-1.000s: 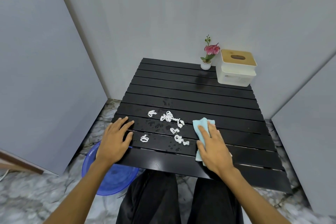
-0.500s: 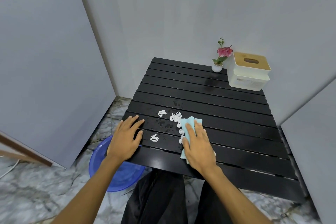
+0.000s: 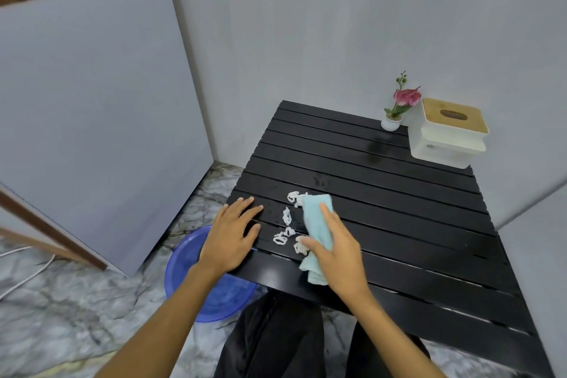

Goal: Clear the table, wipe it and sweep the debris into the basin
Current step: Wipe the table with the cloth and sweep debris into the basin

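A black slatted table (image 3: 383, 193) fills the middle right of the view. My right hand (image 3: 334, 248) presses a light blue cloth (image 3: 319, 218) flat on the table's near left part. Several white scraps of debris (image 3: 287, 224) lie bunched just left of the cloth, some touching its edge. My left hand (image 3: 233, 233) rests flat, fingers apart, on the table's near left corner. A blue basin (image 3: 202, 288) sits on the floor below that corner, partly hidden by my left arm.
A small potted pink flower (image 3: 397, 107) and a white tissue box with a wooden lid (image 3: 449, 132) stand at the table's far right corner. Grey panels enclose the table at left, back and right. My dark-trousered legs sit under the near edge, over marble floor.
My right hand has slid the cloth leftward across the table, pushing the white scraps together toward my left hand. The left hand has stayed at the corner.
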A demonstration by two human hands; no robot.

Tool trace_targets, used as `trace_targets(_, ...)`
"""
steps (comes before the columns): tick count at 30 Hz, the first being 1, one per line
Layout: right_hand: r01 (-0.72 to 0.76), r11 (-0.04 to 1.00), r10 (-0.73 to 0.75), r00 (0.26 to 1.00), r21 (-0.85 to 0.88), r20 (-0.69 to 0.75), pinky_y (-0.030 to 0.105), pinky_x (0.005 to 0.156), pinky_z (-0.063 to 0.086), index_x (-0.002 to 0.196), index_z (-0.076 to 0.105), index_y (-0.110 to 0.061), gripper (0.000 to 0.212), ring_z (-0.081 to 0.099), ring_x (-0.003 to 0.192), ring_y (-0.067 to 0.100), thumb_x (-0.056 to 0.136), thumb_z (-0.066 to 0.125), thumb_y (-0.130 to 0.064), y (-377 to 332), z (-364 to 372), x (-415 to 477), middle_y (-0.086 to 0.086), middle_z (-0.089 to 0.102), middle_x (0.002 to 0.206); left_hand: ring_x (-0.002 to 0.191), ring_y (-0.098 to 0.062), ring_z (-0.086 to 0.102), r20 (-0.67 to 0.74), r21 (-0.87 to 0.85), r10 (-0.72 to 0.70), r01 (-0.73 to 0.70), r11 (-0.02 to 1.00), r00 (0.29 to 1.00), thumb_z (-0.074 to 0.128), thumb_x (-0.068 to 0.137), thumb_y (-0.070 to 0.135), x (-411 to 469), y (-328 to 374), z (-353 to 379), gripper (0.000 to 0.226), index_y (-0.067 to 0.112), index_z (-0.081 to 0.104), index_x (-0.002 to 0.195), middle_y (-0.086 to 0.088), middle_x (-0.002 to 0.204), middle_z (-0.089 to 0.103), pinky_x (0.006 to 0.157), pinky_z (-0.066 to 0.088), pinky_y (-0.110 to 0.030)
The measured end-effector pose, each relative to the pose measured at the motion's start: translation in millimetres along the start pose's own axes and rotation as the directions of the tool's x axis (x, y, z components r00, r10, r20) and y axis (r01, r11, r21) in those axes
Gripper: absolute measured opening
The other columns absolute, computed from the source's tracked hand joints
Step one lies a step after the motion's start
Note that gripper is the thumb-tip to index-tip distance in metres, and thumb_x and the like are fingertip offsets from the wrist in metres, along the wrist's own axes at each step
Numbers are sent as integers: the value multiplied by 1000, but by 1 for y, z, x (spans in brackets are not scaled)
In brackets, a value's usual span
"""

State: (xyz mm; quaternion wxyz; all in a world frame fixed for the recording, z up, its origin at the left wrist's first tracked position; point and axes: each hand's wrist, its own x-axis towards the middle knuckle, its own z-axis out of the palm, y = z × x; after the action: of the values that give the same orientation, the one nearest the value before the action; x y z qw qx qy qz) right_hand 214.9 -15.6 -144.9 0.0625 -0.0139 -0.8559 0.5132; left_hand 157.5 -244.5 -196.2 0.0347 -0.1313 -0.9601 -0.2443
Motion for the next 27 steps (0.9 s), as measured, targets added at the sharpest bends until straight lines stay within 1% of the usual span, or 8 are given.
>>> trace_targets(2, -56, 998, 55, 995, 0, -87, 14, 109, 22, 142, 42, -22, 69, 33, 136, 3, 80, 73, -26, 2, -26, 6, -10, 38, 147, 140, -16, 29, -14, -38, -14, 13, 999, 1000, 30, 89, 52, 4, -2, -3, 56, 29, 51, 135, 5, 149, 41, 116, 15, -36)
trace_targets(5, -98, 979, 74, 988, -178, -136, 23, 113, 19, 145, 35, -22, 67, 26, 142, 14, 86, 65, -33, 20, -69, 29, 0, 29, 154, 138, -17, 33, -59, -47, -17, 14, 999, 998, 39, 89, 47, 18, -2, -7, 50, 27, 53, 133, 3, 147, 44, 113, 22, -37)
trace_targets(8, -129, 817, 128, 991, -562, -40, 45, 115, 11, 148, 22, -25, 63, 5, 146, 26, 93, 44, -49, 55, -93, 51, 3, 7, 160, 140, -19, 30, -46, -9, -15, 14, 1000, 999, 42, 90, 44, 37, -1, -8, 49, 27, 51, 135, 2, 149, 41, 115, 23, -40)
trace_targets(10, -137, 715, 162, 986, -686, -28, 53, 115, 12, 147, 24, -27, 59, 2, 146, 28, 94, 37, -51, 73, -97, 58, 3, 3, 160, 141, -20, 29, -28, 12, -18, 18, 1000, 999, 41, 89, 44, 48, 1, -8, 51, 28, 49, 137, 1, 150, 40, 115, 21, -41)
trace_targets(15, -135, 715, 112, 991, -686, -78, 49, 115, 21, 141, 36, -20, 52, 7, 145, 29, 95, 42, -43, 86, -89, 67, 12, 10, 158, 142, -20, 24, 20, 63, -8, 7, 998, 1000, 34, 90, 47, 65, 2, 1, 55, 27, 43, 141, 1, 152, 35, 116, 16, -40)
trace_targets(18, -157, 693, 107, 988, -703, -116, 48, 115, 20, 144, 31, -18, 55, 10, 144, 31, 95, 39, -42, 93, -83, 74, 16, 16, 156, 143, -20, 23, 11, 100, 2, -3, 995, 1000, 24, 91, 50, 65, 1, 7, 58, 27, 41, 142, 0, 153, 34, 117, 14, -41)
trace_targets(21, -170, 684, 111, 985, -710, -129, 47, 116, 14, 146, 27, -18, 56, 9, 145, 30, 96, 36, -42, 94, -81, 85, 14, 16, 157, 143, -19, 23, 5, 105, 5, -6, 994, 1000, 24, 93, 49, 66, 0, 11, 56, 28, 39, 143, 1, 154, 33, 118, 14, -42)
trace_targets(27, -70, 696, 74, 997, -715, -26, 49, 116, 17, 146, 29, -18, 54, 12, 143, 32, 96, 36, -36, 96, -75, 123, 12, 19, 157, 144, -19, 21, -4, 100, 13, -13, 995, 1000, 26, 95, 47, 66, 0, 13, 53, 28, 39, 143, 1, 154, 33, 118, 11, -41)
